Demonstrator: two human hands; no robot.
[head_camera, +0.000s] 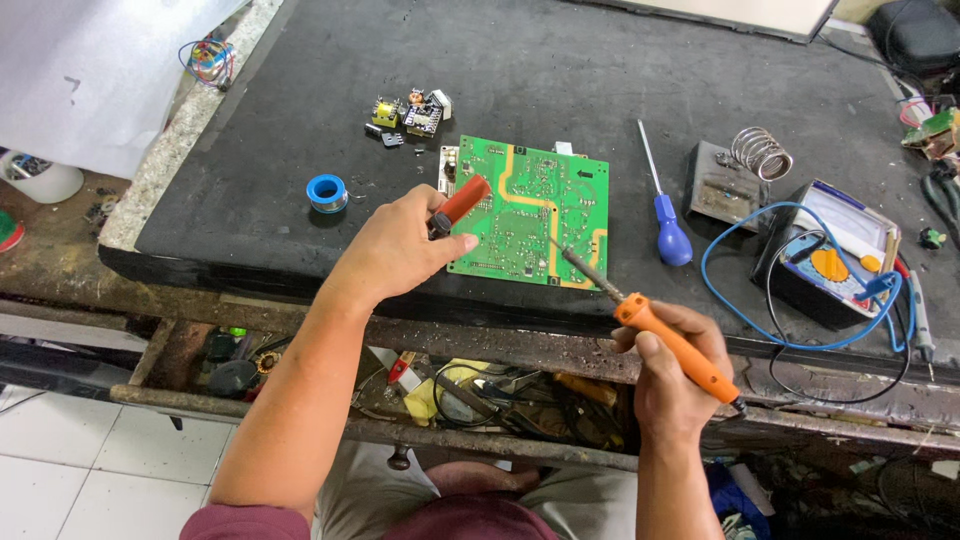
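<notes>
A green circuit board (535, 205) with yellow traces lies flat on a dark mat (560, 70). My left hand (400, 250) rests at the board's left edge and grips a red-handled tool (460, 200) that slants over the board's corner. My right hand (675, 365), near the bench's front edge, holds an orange-handled soldering iron (670, 340). The iron's metal tip reaches up-left onto the board's lower right part.
A blue solder spool (327, 191) lies left of the board, loose components (410, 115) behind it. A blue-handled screwdriver (668, 225), a coiled iron stand (740, 170) and a multimeter (830, 250) with blue leads sit to the right. An open drawer (450, 395) of parts is below.
</notes>
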